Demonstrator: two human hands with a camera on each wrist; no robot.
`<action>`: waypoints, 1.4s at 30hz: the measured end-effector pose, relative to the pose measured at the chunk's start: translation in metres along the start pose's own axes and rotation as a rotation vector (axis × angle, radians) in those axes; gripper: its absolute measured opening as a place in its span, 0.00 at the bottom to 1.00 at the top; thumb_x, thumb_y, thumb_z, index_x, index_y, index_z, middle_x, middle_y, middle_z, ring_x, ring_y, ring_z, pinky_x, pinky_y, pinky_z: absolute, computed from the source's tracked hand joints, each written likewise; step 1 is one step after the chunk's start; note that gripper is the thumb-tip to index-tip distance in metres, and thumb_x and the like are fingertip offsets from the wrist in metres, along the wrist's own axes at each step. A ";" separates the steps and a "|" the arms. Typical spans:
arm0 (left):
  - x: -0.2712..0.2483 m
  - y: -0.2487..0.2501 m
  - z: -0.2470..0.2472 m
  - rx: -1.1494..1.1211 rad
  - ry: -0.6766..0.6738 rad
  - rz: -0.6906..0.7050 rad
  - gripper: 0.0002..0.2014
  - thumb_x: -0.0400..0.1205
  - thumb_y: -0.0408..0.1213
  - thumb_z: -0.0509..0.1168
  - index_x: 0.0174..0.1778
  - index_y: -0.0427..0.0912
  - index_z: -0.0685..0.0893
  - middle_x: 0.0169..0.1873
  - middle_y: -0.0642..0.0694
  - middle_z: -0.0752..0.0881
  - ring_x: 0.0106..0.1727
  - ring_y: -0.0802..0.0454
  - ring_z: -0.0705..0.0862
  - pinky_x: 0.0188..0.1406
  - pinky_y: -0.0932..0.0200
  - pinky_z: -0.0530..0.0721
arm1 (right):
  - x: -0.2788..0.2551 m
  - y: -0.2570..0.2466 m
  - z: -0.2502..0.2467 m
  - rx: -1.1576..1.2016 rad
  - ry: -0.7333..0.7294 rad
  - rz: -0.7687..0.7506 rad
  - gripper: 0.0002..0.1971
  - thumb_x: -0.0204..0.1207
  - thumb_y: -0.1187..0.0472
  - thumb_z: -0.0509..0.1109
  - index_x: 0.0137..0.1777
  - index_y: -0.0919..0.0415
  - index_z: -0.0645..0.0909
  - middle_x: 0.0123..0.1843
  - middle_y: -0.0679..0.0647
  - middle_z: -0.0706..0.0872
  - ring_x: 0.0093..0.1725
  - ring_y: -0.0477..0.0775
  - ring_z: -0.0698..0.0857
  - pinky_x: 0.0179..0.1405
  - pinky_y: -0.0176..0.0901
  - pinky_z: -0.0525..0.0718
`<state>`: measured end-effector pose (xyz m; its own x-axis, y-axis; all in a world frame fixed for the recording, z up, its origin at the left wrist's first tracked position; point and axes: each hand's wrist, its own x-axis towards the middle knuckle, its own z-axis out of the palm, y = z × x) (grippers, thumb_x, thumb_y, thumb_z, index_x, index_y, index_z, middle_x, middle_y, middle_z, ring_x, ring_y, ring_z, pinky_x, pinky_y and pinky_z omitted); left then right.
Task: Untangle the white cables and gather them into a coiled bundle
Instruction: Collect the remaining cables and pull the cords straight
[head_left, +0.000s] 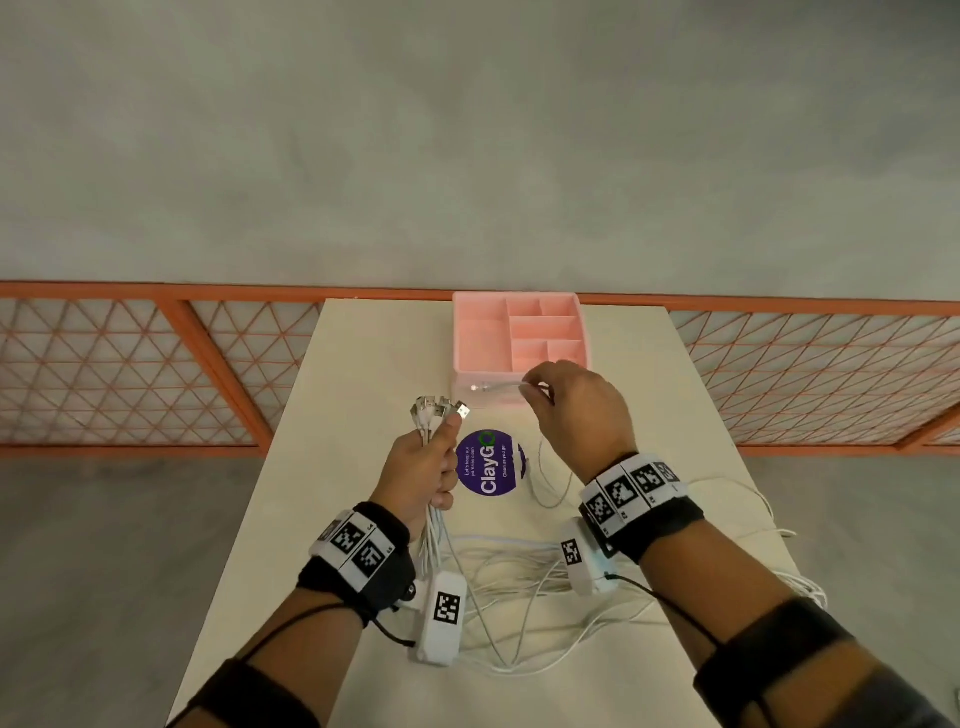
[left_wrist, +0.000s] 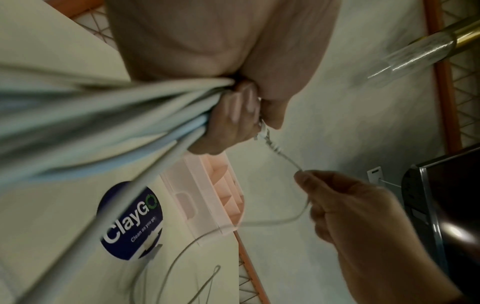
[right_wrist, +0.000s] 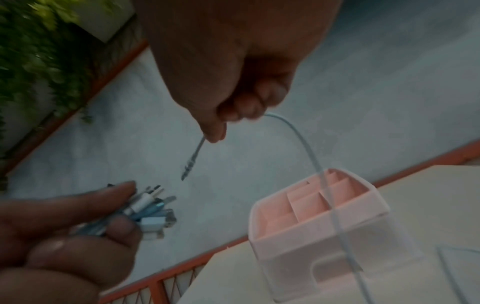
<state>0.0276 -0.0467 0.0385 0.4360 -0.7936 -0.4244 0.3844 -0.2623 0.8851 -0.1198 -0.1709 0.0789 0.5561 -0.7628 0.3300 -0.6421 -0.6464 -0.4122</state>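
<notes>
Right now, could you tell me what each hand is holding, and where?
Left hand grips the bunched white cables just below their USB plugs; right hand pinches one cable near its small connector end.

Plenty lost to blur and frame edges here.

In the left wrist view the white cables (left_wrist: 109, 115) smear into pale streaks and run off the left edge, and the left hand (left_wrist: 228, 67) is cropped at the top. The right wrist view is dim and soft: the plug ends (right_wrist: 153, 211) blur together, their types unreadable, and the right hand (right_wrist: 228, 67) is cut off above. From the head, the purple sticker's (head_left: 491, 462) small print is too tiny to read, and both forearms leave the bottom edge.
</notes>
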 end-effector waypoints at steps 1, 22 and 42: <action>0.001 0.000 0.002 -0.004 -0.004 0.006 0.19 0.83 0.56 0.66 0.34 0.48 0.70 0.22 0.54 0.65 0.22 0.56 0.59 0.20 0.65 0.56 | -0.002 -0.003 -0.001 0.001 0.064 -0.023 0.08 0.81 0.53 0.69 0.51 0.56 0.86 0.45 0.51 0.84 0.42 0.54 0.82 0.35 0.43 0.78; 0.009 0.008 0.020 -0.072 0.079 0.077 0.12 0.88 0.43 0.64 0.41 0.41 0.77 0.27 0.48 0.72 0.24 0.56 0.69 0.19 0.62 0.64 | -0.046 -0.021 0.038 0.336 -0.251 -0.190 0.11 0.80 0.67 0.66 0.58 0.60 0.86 0.44 0.52 0.76 0.38 0.52 0.79 0.40 0.42 0.79; 0.005 0.045 -0.026 -0.285 0.091 0.093 0.16 0.88 0.48 0.61 0.36 0.47 0.72 0.21 0.54 0.65 0.17 0.58 0.60 0.15 0.68 0.58 | -0.043 0.085 0.009 0.774 -0.112 0.636 0.14 0.80 0.73 0.62 0.48 0.60 0.88 0.45 0.66 0.90 0.32 0.54 0.86 0.31 0.41 0.82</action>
<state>0.0685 -0.0481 0.0716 0.5462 -0.7510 -0.3710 0.5467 -0.0160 0.8372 -0.1939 -0.1929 0.0216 0.3014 -0.9305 -0.2080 -0.3395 0.0991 -0.9354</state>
